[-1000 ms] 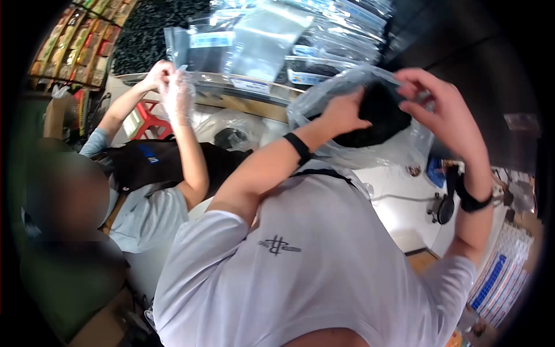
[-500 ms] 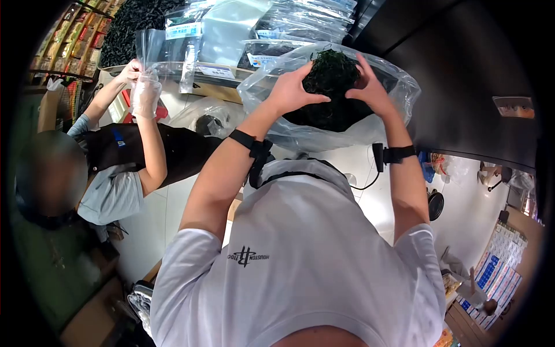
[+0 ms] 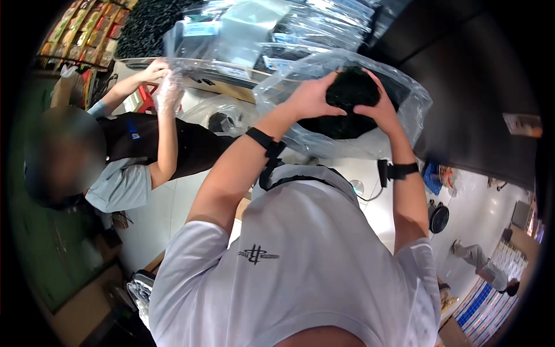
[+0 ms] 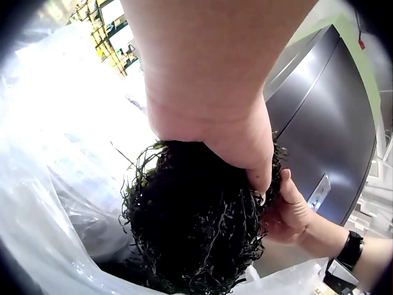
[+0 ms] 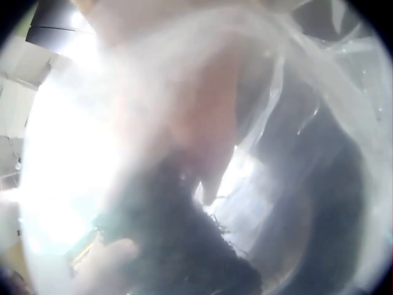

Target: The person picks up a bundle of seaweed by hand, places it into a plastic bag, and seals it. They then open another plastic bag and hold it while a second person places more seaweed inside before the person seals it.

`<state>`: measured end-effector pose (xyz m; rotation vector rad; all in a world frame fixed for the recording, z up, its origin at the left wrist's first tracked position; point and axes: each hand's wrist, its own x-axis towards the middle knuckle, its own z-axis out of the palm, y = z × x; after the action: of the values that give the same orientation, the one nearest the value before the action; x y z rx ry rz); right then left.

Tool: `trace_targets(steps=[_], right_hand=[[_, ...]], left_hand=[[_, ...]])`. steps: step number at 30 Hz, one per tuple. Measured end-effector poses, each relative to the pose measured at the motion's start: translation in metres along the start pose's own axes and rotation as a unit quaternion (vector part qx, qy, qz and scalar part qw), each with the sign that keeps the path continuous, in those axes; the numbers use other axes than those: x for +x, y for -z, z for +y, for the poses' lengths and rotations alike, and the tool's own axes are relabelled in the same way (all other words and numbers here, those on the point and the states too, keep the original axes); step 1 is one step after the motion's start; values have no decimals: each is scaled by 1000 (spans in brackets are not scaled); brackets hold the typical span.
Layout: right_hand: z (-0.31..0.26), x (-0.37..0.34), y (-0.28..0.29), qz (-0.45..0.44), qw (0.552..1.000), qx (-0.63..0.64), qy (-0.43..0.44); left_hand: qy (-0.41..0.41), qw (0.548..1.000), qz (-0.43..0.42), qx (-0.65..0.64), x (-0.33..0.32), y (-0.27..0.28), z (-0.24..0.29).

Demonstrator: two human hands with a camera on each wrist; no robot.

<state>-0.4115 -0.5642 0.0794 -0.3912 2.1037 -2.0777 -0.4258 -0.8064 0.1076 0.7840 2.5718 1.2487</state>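
Both hands cup one clump of dark green, stringy dried seaweed (image 3: 354, 92) at the mouth of a large clear plastic bag (image 3: 272, 92). My left hand (image 3: 315, 97) grips the left side of the clump, its fingers curled round it. On the opposite side my right hand (image 3: 383, 110) holds it, thumb toward me. In the left wrist view loose strands stick out from the seaweed (image 4: 196, 233) under the left hand. Cloudy plastic veils the right hand (image 5: 196, 129) in the right wrist view. More dark seaweed lies lower in the bag.
Clear packets (image 3: 324, 29) lie piled on the counter behind the bag, beside a heap of loose black seaweed (image 3: 149, 29). To the left, another person (image 3: 167, 92) in gloves handles a clear bag. A dark panel (image 3: 462, 87) stands at right.
A second ago my hands were apart, the left inside the bag and the right by its rim. Since then they have closed in on both sides of the seaweed clump.
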Motion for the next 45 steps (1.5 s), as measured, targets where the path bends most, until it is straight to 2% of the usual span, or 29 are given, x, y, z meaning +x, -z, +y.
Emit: trace_targets(steps=[2, 3, 4, 6, 7, 8, 10, 11, 12, 16, 18, 21, 25, 27, 28, 29, 31, 32, 33, 35, 36, 38, 39, 40, 41, 42, 43, 44, 45], right_hand=[[-3, 0, 9, -32, 998, -50, -30], [-15, -2, 8, -51, 996, 25, -73], [5, -1, 25, -52, 996, -19, -71], [-41, -6, 26, -22, 968, -219, -122], [-49, -6, 30, -7, 954, -292, -66], [-81, -6, 27, -22, 928, -366, -65], [-136, -9, 22, -50, 853, -501, -135], [-167, -8, 11, -56, 854, -481, -189], [-184, -14, 13, -87, 843, -517, -120], [-242, -10, -10, -117, 854, -477, -173], [-247, -2, -20, -86, 913, -369, -152], [-242, 38, -62, -70, 929, -343, -116], [-198, 107, -128, -86, 939, -324, -77], [-154, 133, -166, -126, 950, -285, -13], [-140, 145, -188, -128, 938, -321, -13], [-132, 154, -211, -131, 925, -356, -10], [-126, 163, -250, -101, 930, -354, -10], [-125, 166, -263, -68, 934, -350, -10], [-130, 170, -271, -72, 934, -349, -8], [-149, 176, -281, -58, 958, -279, -45], [-156, 176, -284, -57, 955, -289, -28], [-163, 177, -289, -52, 946, -321, -24], [-167, 178, -291, -45, 935, -350, -23], [-161, 181, -293, -20, 932, -362, 5], [-161, 180, -291, -14, 932, -363, 5], [-163, 178, -287, -34, 928, -372, -21], [-164, 176, -284, -53, 922, -380, -48], [-165, 170, -285, -40, 916, -397, -38], [-159, 168, -287, -33, 916, -398, -42]], left_hand=[[6, 1000, 9, 9, 2, -5, -12], [7, 1000, 19, 18, 2, -6, -17], [21, 1000, 17, 15, 1, -3, -19], [69, 997, -18, 12, -3, 7, -18], [70, 997, -16, 10, -4, 8, -22], [63, 998, -6, 4, -6, 10, -24], [54, 999, 5, -3, -8, 11, -29], [19, 999, 34, -13, -8, 9, -34], [-17, 998, 62, -23, -8, 9, -36], [26, 998, 30, -48, -6, 19, -34], [27, 998, 27, -56, -3, 19, -37], [44, 998, 33, -38, -1, 20, -37], [55, 995, 23, -84, -3, 23, -40], [-13, 996, 49, -71, -2, 7, -57], [-88, 993, 65, -53, -2, -2, -69], [-86, 993, 66, -55, 0, -5, -67], [-187, 942, 255, 109, 1, -1, -59], [-147, 964, 213, -64, -7, 6, -57], [-145, 964, 216, -62, -7, 5, -62], [-149, 940, 227, -206, -5, -8, -75], [-148, 939, 230, -207, -6, -11, -82], [-119, 986, 106, -48, -2, -16, -102], [-123, 986, 106, -48, 2, -28, -118], [-120, 963, 87, -226, 7, -44, -136], [-113, 909, 62, -397, 10, -52, -142], [-116, 908, 57, -398, 6, -43, -130], [-105, 954, 83, -268, -5, -26, -110], [-93, 981, 107, -133, -12, -16, -96], [-98, 981, 100, -136, -10, -23, -103]])
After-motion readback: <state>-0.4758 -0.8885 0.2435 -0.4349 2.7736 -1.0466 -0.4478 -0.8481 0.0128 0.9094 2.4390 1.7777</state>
